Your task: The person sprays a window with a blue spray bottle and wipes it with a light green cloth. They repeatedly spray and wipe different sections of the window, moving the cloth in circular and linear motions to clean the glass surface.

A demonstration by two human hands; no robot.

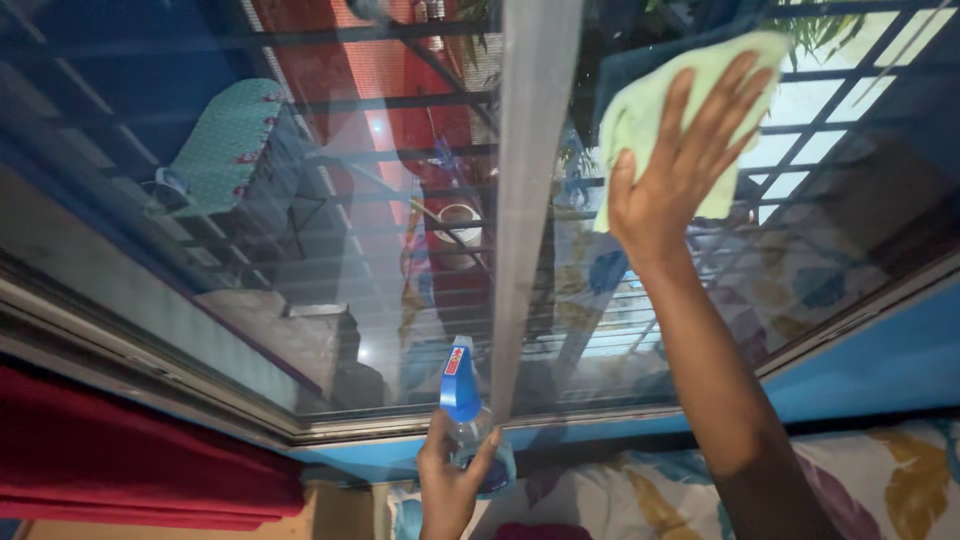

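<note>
**Cloth flat on the glass, spray bottle held low**

The right hand [680, 160] presses a pale green cloth [655, 110] against the window pane [330, 250], fingers spread. Well below, the left hand [450, 485] grips an upright blue spray bottle [462, 385] near the grey frame bar [530, 200]

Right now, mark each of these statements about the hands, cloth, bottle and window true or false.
1. The right hand presses a pale green cloth to the window. True.
2. The left hand is empty. False: it grips a spray bottle with a blue head.
3. The cloth lies right of the grey frame bar. True.
4. The bottle is held above the cloth. False: it is lower, near the sill.
5. The red fabric lies at lower right. False: lower left.
</note>
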